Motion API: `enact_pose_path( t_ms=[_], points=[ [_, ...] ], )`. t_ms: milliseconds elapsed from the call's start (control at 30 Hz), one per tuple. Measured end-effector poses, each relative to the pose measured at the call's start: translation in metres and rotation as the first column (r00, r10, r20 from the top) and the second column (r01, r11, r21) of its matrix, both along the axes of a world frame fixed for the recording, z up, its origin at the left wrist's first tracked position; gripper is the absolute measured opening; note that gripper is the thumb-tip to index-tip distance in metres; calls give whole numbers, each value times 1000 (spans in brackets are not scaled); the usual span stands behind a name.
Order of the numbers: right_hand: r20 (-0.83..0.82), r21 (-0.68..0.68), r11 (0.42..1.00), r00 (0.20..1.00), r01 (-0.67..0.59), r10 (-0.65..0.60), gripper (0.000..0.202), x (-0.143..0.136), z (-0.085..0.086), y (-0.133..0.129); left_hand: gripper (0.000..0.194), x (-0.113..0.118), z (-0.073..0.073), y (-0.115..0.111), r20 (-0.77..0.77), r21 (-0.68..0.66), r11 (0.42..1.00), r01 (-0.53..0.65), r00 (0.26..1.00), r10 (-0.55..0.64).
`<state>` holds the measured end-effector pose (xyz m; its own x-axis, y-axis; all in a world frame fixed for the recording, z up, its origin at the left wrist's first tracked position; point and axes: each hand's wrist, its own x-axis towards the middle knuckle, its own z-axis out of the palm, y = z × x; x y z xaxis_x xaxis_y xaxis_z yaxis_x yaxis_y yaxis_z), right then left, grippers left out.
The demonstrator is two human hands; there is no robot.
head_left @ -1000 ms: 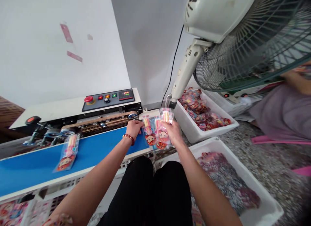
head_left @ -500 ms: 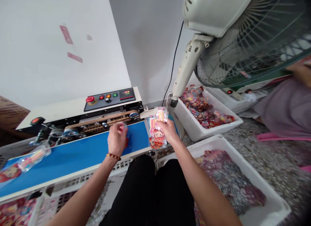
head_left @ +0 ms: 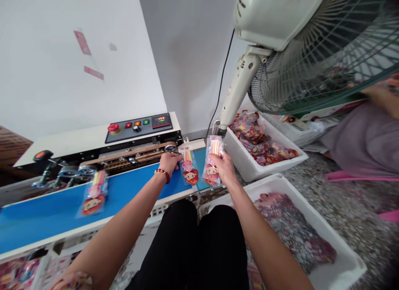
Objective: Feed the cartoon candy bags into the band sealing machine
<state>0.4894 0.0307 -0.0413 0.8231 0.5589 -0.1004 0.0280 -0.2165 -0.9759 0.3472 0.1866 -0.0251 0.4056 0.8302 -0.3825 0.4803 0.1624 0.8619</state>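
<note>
My left hand (head_left: 170, 163), with a beaded bracelet at the wrist, is at the right part of the blue belt (head_left: 124, 192). Its fingers are pinched at the left edge of a clear packet (head_left: 189, 167) with striped sticks and a red-haired cartoon figure. My right hand (head_left: 222, 165) grips similar packets (head_left: 212, 169) just past the belt's right end. Farther left on the belt lies another packet (head_left: 94, 194), slightly tilted, near the sealing machine's wheels.
The sealing machine's panel (head_left: 140, 127) stands behind the belt. A fan (head_left: 246, 78) rises at the right. White bins (head_left: 264, 169) (head_left: 346, 256) hold many packets. A person's sleeve (head_left: 349, 136) shows at far right.
My left hand has moved right, to a packet at the belt's right end. My right hand has shifted slightly right with its packets. The earlier far-left packet is gone; another lies mid-belt.
</note>
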Motion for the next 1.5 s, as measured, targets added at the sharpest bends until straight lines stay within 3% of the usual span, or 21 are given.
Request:
enact_pose_path(
  t_ms=[100, 233, 300, 367, 400, 433, 467, 533, 567, 633, 700, 800, 933, 1100, 1233, 1367, 1500],
  points=[
    [12, -12, 999, 999, -52, 52, 35, -5, -2, -1, 14, -13, -5, 13, -78, 82, 996, -18, 997, 25],
    [-22, 37, 990, 991, -135, 136, 37, -12, -14, 10, 22, -53, -12, 23, -163, 214, 974, -73, 980, 110],
    [-55, 55, 985, 984, -164, 167, 40, -15, -18, 16, 36, -75, -12, 18, -175, 391, 910, -138, 959, 221],
    [-83, 74, 979, 977, -192, 197, 44, -16, -19, 20, 44, -88, -10, 5, -119, 602, 778, -179, 944, 308],
    [-92, 84, 975, 972, -207, 214, 45, -17, -18, 21, 42, -89, -8, -4, -84, 660, 732, -168, 952, 295],
    [-99, 90, 970, 968, -224, 233, 46, -18, -17, 22, 38, -86, -7, -13, -60, 664, 735, -137, 970, 235],
    [-100, 95, 966, 963, -240, 249, 46, -18, -16, 22, 35, -78, -5, -23, -39, 615, 784, -85, 990, 138],
    [-85, 87, 959, 957, -270, 277, 45, -20, -12, 21, 35, -54, -2, -37, 37, 401, 914, 62, 996, -84],
    [-72, 76, 956, 955, -283, 288, 44, -21, -11, 21, 36, -40, -1, -42, 100, 289, 950, 115, 984, -150],
    [-35, 52, 953, 953, -300, 302, 43, -22, -9, 20, 35, -13, 0, -44, 223, 120, 983, 140, 961, -165],
    [-6, 34, 952, 953, -303, 303, 43, -21, -8, 18, 32, 4, 0, -41, 299, 39, 994, 99, 948, -106],
    [16, 75, 957, 960, -280, 280, 41, -19, -6, 13, 29, 7, 3, -36, 354, 89, 994, 58, 931, -86],
    [27, 182, 953, 970, -242, 241, 38, -17, 1, 8, 25, -10, 14, -39, 397, 242, 969, 41, 907, -137],
    [37, 301, 914, 961, -271, 273, 39, -19, 13, 8, 25, -17, 28, -49, 438, 274, 961, -21, 893, -106],
    [25, 338, 912, 971, -232, 238, 40, -20, 23, 7, 28, -15, 40, -51, 464, 281, 959, 23, 872, -157],
    [-27, 337, 915, 969, -222, 245, 42, -18, 31, 1, 28, -16, 45, -53, 470, 297, 955, 23, 867, -167],
    [-4, 228, 957, 982, -182, 188, 35, -12, 25, -1, 25, -32, 40, -57, 457, 342, 939, -28, 878, -140]
  ],
)
